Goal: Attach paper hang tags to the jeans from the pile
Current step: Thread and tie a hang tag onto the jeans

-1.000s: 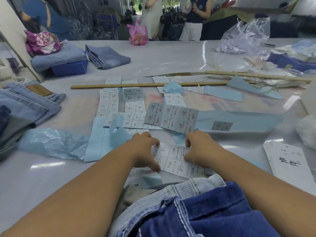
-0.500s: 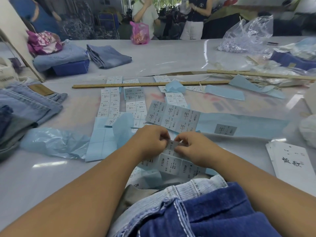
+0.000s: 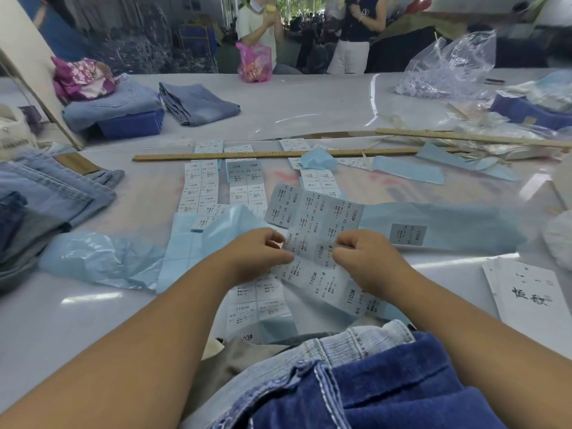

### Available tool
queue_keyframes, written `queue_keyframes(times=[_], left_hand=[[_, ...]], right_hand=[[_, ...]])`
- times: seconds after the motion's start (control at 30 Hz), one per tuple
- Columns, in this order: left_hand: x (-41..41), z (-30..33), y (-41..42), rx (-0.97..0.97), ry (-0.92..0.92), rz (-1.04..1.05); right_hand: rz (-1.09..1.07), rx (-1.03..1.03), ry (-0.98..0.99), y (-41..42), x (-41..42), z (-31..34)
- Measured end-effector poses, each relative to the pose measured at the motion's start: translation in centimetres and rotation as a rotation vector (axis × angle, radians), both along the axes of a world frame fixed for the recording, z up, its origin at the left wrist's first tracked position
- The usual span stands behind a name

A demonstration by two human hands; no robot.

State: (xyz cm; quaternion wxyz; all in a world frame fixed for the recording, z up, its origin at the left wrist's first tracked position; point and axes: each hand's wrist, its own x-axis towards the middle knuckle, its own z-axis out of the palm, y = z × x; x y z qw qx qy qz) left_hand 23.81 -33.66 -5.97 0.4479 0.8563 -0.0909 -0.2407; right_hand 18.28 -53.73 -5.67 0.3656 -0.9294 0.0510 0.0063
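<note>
Pale grey-white paper, printed with rows of size labels, is what both hands are working on: a label sheet (image 3: 312,261) held just above the desk (image 3: 77,320), straight ahead of the person and between the two hands. The left hand (image 3: 257,258) pinches the sheet's left edge, its fingers (image 3: 272,239) curled in over the paper. The right hand (image 3: 365,258) pinches the right side, its fingers (image 3: 343,247) also curled tight on the sheet. Neither hand is spread; both are narrow pinches on the same strip.

The relation that matters is the sheet's lie. Its long axis runs slantwise, from the upper left near the left hand down toward the lower right, where its free end trails over the desk below the right wrist. The two pinches sit close together across the short width, so the paper between them is a narrow band, probably one label wide. That suggests a label is being peeled or torn from the strip, though whether any edge has lifted cannot be told here.

The jeans (image 3: 371,385) lie at the near desk edge, below both forearms and close to the body, with the dark blue pair uppermost and the lighter waistband (image 3: 356,339) showing beyond it. Both hands are about equally near them, and a freed label would have to travel back toward the person.
</note>
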Motion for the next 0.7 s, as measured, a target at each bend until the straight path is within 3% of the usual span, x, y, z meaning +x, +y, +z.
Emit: queue_keyframes(times=[0.17, 0.33, 0.7], left_hand=[[-0.1, 0.7, -0.1, -0.137, 0.026, 0.095], [-1.1, 1.4, -1.6, -0.241, 0.0, -0.035], [-2.1, 2.1, -3.0, -0.309, 0.041, -0.202]], right_hand=[[0.062, -0.016, 0.005, 0.0, -0.2, 0.0], [0.103, -0.029, -0.076, 0.5, -0.4, 0.3], [0.061, 0.727, 0.078, 0.8, -0.4, 0.5]])
